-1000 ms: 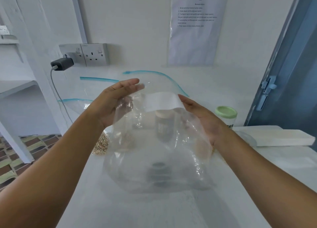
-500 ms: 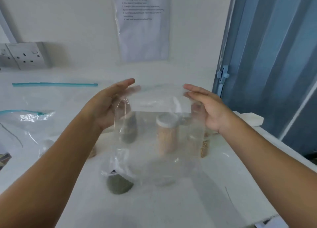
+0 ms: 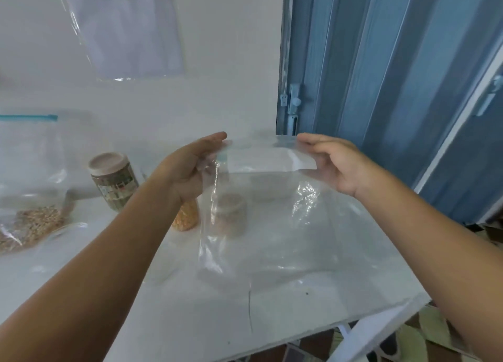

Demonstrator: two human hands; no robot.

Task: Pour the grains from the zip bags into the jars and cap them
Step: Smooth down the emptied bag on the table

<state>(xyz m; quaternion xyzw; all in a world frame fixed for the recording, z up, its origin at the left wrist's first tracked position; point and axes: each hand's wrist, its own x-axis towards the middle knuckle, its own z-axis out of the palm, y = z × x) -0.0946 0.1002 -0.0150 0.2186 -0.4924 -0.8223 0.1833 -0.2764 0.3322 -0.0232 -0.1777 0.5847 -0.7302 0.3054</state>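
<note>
On the white table (image 3: 272,315), the largest item is the clear zip bag (image 3: 266,225) I have raised in front of me. It looks empty: I see no grain in it, only creases and glare. My left hand (image 3: 190,168) grips its top left corner, fingers laid along the rim and thumb behind the film. My right hand (image 3: 334,166) holds the top right corner, fingers extended over the edge; whether the thumb pinches from below I cannot tell.

At the left edge lies a second zip bag (image 3: 30,225) with brown grain in it, so that one is not yet emptied. Behind it a third bag with a teal zip strip (image 3: 27,117) lies flat; its contents I cannot make out.

Jars next. A capped jar with dark contents (image 3: 115,182) stands left of my left wrist. Just beside and below that wrist a jar of yellow kernels (image 3: 186,219) is partly hidden; its lid is out of sight. Through the held film I see a jar of pale grain (image 3: 230,214) with a light cap on.

My judgement: three jars appear filled, at least two capped. The brown grain remains to be poured and capped, and the empty bag must be set aside.
</note>
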